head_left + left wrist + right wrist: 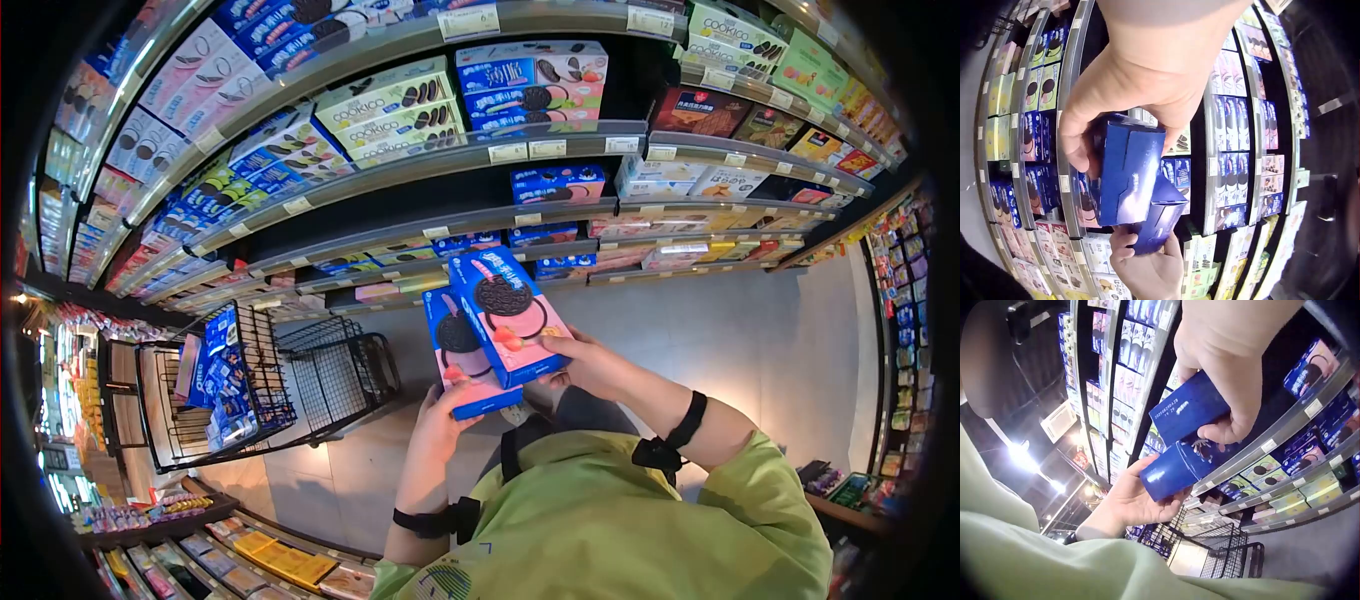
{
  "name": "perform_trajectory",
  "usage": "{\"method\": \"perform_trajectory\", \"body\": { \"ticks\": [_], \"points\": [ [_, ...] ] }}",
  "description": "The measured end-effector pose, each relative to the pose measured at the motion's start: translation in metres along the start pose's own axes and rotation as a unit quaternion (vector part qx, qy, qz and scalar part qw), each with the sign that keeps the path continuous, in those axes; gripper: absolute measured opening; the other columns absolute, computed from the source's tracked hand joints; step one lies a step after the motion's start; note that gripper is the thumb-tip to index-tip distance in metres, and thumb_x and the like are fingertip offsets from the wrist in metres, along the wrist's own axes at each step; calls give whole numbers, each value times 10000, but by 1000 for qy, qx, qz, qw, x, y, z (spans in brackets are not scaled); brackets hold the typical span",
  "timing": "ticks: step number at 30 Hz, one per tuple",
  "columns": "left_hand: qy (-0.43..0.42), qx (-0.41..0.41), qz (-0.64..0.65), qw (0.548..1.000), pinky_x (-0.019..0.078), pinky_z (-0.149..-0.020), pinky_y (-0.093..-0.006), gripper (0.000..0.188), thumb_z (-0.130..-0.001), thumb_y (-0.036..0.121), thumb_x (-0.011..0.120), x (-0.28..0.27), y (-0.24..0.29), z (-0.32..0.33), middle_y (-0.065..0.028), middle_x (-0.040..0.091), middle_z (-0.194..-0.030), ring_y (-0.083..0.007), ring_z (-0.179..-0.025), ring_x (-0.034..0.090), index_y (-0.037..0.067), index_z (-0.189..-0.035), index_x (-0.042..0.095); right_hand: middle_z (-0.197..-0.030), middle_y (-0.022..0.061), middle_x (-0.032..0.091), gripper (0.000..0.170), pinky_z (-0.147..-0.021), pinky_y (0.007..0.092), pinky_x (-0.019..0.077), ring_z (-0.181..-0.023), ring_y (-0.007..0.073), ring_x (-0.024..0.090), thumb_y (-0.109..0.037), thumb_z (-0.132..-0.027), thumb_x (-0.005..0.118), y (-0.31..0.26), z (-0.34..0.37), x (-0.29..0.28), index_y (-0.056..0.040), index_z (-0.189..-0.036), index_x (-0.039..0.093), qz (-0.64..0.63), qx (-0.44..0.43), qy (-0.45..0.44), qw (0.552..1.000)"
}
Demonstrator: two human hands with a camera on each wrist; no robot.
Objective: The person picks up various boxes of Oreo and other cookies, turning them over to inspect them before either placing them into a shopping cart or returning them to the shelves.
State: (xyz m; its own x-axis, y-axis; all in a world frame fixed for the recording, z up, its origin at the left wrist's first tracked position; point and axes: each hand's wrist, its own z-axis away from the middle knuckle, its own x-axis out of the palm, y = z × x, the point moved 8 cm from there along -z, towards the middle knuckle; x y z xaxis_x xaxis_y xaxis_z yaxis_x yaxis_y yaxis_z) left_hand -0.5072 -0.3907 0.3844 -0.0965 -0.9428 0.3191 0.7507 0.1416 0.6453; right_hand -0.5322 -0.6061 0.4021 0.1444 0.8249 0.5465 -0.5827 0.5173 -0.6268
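In the head view two blue and pink cookie boxes are held up side by side, each with a dark sandwich cookie pictured on its front. My left hand grips the lower end of the left cookie box, thumb on the front. With the right hand I hold the right cookie box, which partly covers the left one. The left wrist view shows the left hand curled round a blue box end. From the right wrist, printed characters show on the right box's blue end.
A black wire shopping cart stands to the left, with blue snack packs inside. Shelves of boxed cookies run along the front, price tags on their edges. Behind at lower left is a low display of packets.
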Motion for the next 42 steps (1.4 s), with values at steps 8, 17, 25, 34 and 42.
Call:
{"method": "perform_trajectory", "body": {
  "ticks": [8, 17, 25, 34, 42],
  "points": [
    [6, -23, 10, 1000, 483, -800, -361, 425, -876, 320, 634, 13, -7, -22, -43, 599, -1117, -175, -1005, 586, 128, -1231, 499, -1227, 88, 534, 656, -807, 342, 484, -1007, 184, 567, -372, -912, 557, -10, -34, -9, -135, -1429, 230, 89, 115, -67, 987],
    [0, 221, -13, 975, 402, -985, -352, 679, -846, 225, 698, 64, 8, -40, -100, 472, -1252, -180, -1158, 467, -5, -1338, 292, -1401, 161, 348, 983, -1041, 479, 348, -1316, 287, 348, -154, -749, 726, -65, -49, -22, -70, -1433, 25, 89, 120, -133, 980],
    [41, 179, 47, 982, 406, -981, -376, 712, -796, 187, 725, 91, -9, -58, -104, 481, -1236, -201, -1158, 469, -3, -1329, 293, -1356, 78, 444, 817, -1016, 403, 407, -1239, 207, 445, -119, -750, 706, -91, -49, -37, -115, -1434, 258, 89, 139, -222, 961],
    [6, 219, 137, 966, 414, -1005, -417, 855, -648, 230, 766, 126, -19, -69, -115, 507, -1278, -271, -1193, 504, 39, -1367, 345, -1289, 119, 477, 850, -793, 431, 546, -1184, 264, 489, -235, -780, 702, -110, -43, -66, -116, -1445, 186, 244, 167, -275, 915],
    [-62, 111, 258, 958, 462, -963, -421, 701, -637, 54, 672, 139, -48, -95, -148, 572, -1215, -297, -1102, 577, -10, -1298, 450, -1285, 219, 448, 905, -825, 348, 533, -1165, 285, 507, -350, -750, 711, -105, -49, -72, 4, -1407, 201, 475, 194, -325, 794]
  ]
}}
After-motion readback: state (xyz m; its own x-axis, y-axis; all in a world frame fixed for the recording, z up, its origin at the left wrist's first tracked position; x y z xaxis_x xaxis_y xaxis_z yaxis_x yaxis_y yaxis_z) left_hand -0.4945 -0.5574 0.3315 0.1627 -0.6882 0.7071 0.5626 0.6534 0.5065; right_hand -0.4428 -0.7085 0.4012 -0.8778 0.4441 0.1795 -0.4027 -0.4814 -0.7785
